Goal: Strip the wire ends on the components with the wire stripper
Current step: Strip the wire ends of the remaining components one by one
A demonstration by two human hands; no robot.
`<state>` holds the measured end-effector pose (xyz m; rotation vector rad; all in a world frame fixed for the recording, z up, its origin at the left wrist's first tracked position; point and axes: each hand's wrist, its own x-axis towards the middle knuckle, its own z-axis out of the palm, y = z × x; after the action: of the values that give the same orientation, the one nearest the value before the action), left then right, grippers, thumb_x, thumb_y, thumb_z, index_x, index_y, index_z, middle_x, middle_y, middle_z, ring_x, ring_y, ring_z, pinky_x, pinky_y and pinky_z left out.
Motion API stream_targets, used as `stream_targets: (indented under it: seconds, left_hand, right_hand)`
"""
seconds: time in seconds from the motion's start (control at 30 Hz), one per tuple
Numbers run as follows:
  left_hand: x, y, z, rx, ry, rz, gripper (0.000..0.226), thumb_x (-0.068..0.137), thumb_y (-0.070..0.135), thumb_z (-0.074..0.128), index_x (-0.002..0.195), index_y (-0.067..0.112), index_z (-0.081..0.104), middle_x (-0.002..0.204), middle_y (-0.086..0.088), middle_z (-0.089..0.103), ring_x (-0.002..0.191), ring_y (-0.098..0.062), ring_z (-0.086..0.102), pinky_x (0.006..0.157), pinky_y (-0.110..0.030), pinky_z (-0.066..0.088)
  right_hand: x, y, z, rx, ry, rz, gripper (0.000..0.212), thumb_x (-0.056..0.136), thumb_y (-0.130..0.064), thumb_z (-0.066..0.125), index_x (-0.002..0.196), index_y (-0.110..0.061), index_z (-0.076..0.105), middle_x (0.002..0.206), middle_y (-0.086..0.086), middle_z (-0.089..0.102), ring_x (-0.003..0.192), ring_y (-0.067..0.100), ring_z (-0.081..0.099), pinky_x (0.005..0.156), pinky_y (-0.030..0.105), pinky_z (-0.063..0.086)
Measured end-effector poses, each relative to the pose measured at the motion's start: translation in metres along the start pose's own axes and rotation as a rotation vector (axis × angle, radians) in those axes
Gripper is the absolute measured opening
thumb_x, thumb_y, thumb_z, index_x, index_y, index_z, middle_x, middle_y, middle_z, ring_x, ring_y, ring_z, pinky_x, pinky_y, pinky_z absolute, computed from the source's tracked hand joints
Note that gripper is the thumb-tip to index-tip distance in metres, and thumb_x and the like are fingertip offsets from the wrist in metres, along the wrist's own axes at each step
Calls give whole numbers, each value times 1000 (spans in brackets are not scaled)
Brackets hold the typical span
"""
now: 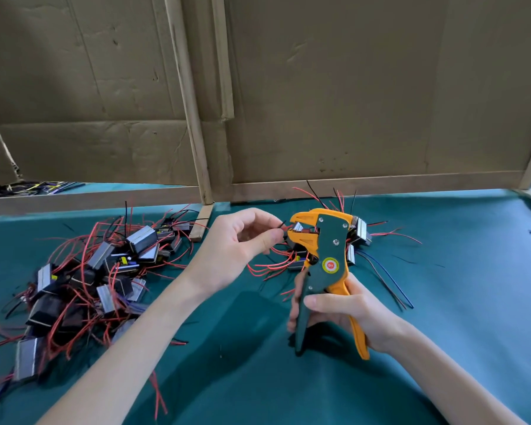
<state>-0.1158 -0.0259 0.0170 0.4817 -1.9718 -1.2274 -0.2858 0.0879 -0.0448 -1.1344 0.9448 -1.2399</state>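
Observation:
My right hand [347, 314] grips the two handles of an orange and dark green wire stripper [325, 256], held upright above the green cloth with its jaws pointing left. My left hand [242, 246] pinches a thin black wire [282, 226] between thumb and fingers, its end right at the stripper's jaws. Red wires [270, 268] hang below that hand. The component these wires belong to is hidden behind my left hand and the stripper.
A big pile of small metal-cased components with red and black wires [98, 271] lies at the left. A smaller group [360, 237] sits behind the stripper. Cardboard walls with wooden slats [196, 118] close off the back. Green cloth [457, 302] covers the table.

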Motion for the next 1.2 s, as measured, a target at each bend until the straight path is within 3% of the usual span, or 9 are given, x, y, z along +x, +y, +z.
stream_targets:
  seconds: [0.23, 0.53, 0.83, 1.07, 1.2]
  left_hand:
    - [1, 3, -3, 90, 21, 42, 6, 78, 23, 73, 81, 26, 68, 79, -2, 71, 64, -7, 60, 66, -17, 49]
    - [-2, 8, -1, 354, 93, 191, 27, 80, 8, 74, 78, 32, 62, 71, 20, 65, 72, 3, 59, 74, -6, 41]
    - [-2, 11, 0, 501, 115, 323, 9, 80, 4, 73, 83, 11, 69, 73, 26, 61, 73, 11, 58, 73, -2, 38]
    - [-2, 9, 2, 541, 137, 358, 10, 79, 3, 74, 83, 10, 68, 73, 28, 58, 75, 14, 56, 74, 0, 36]
    - [-2, 8, 2, 542, 149, 366, 10, 78, 4, 74, 82, 11, 68, 74, 29, 58, 76, 14, 56, 75, 0, 35]
  right_hand:
    - [-2, -2, 2, -35, -33, -23, 17, 78, -18, 70, 94, -13, 67, 86, 21, 66, 80, 41, 66, 75, 44, 54]
    - [-2, -2, 1, -49, -47, -27, 17, 79, -17, 69, 94, -10, 64, 85, 22, 66, 79, 40, 66, 73, 43, 54]
    - [-3, -1, 2, -51, -34, -34, 19, 77, -18, 71, 92, -9, 64, 83, 22, 66, 78, 39, 66, 72, 42, 54]
    - [-4, -1, 4, -63, -15, -43, 9, 82, -9, 65, 91, -9, 62, 81, 19, 66, 76, 38, 66, 71, 41, 54]
    - [-4, -2, 7, -70, 17, -48, 16, 80, -15, 69, 89, -5, 59, 78, 21, 65, 72, 38, 65, 67, 41, 54]
